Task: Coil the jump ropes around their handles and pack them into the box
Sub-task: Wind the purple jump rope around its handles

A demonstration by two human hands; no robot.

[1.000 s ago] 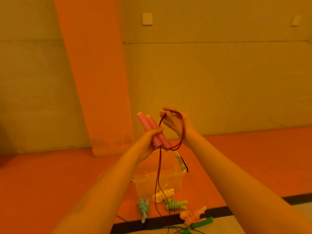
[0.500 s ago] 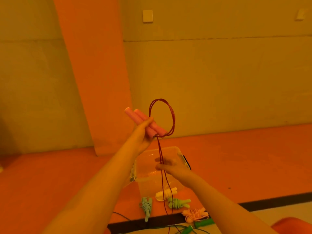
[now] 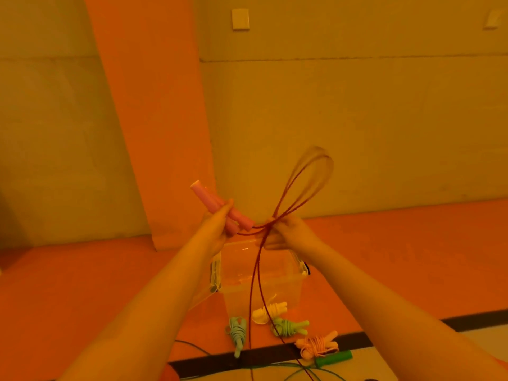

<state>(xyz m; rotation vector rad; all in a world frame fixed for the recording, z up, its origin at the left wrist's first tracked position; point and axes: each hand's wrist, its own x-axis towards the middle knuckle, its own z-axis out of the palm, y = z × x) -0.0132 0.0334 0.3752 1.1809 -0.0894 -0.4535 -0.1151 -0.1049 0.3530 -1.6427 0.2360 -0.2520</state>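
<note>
The left hand point(image 3: 217, 232) and the right hand point(image 3: 288, 235) are bare. The left forearm point(image 3: 154, 312) and the right forearm point(image 3: 371, 303) are bare too, slender near the hands and broader toward the lower edge. Any sleeve lies out of view. Orange light tints everything, so finer marks cannot be told.

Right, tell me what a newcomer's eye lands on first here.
The dark red rope looping up mid-frame, pinched by the right hand, while the left hand grips its two pink handles. Below them, a clear box on the orange floor, with coiled ropes lying in front.
</note>
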